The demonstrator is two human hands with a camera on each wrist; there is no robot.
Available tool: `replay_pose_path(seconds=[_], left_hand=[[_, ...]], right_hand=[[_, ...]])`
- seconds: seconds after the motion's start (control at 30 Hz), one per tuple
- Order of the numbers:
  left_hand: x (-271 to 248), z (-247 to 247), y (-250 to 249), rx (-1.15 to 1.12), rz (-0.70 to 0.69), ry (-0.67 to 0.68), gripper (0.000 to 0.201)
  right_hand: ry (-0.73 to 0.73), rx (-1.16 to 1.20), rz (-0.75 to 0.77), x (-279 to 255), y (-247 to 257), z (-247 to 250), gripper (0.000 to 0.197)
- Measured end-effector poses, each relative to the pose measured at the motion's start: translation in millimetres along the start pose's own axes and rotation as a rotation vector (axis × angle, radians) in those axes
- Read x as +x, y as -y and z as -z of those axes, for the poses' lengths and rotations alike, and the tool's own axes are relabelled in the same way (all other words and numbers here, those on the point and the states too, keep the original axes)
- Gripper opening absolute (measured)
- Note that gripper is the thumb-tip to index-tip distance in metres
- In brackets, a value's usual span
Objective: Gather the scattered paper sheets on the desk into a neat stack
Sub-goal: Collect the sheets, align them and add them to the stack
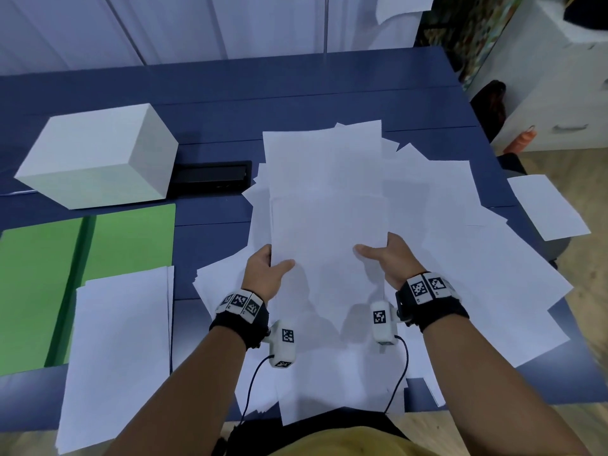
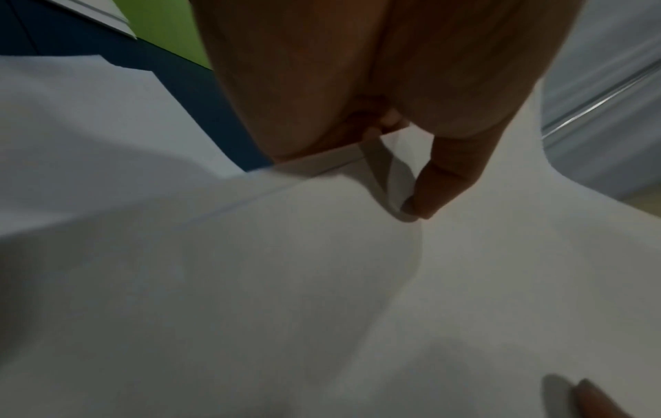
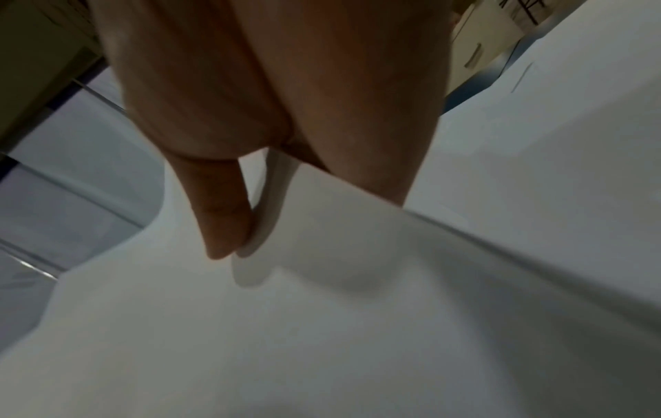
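Both hands, left hand (image 1: 265, 271) and right hand (image 1: 388, 258), pinch a bundle of white paper sheets (image 1: 329, 209) at centre frame, thumbs on top; gathering continues, and squaring its edges seems next.

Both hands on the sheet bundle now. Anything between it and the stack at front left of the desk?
Nothing visible. The left hand and right hand hold the sheet bundle above the scattered sheets. Toward the stack lies only a bare strip of desk. The white box and green folder sit farther back.
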State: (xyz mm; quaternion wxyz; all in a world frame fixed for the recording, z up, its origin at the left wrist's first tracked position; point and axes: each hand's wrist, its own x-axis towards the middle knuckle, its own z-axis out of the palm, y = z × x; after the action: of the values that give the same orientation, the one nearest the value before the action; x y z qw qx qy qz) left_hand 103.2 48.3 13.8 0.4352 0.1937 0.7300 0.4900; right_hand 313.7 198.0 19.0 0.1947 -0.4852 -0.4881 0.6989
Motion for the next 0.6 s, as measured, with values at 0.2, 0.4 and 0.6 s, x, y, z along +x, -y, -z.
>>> replay_pose_path(seconds=[0.2, 0.4, 0.6], left_hand=[[-12, 0, -44, -0.154, -0.119, -0.03, 0.029], [-18, -1, -78, -0.285, -0.252, -0.047, 0.027], [-12, -5, -55, 0.002, -0.128, -0.19, 0.021]], right_hand=[[-0.01, 0.021, 0.162, -9, 23, 0, 0.03], [-0.048, 0.003, 0.35, -21, 56, 3, 0.019], [-0.073, -0.079, 0.268, -12, 29, 1, 0.027]])
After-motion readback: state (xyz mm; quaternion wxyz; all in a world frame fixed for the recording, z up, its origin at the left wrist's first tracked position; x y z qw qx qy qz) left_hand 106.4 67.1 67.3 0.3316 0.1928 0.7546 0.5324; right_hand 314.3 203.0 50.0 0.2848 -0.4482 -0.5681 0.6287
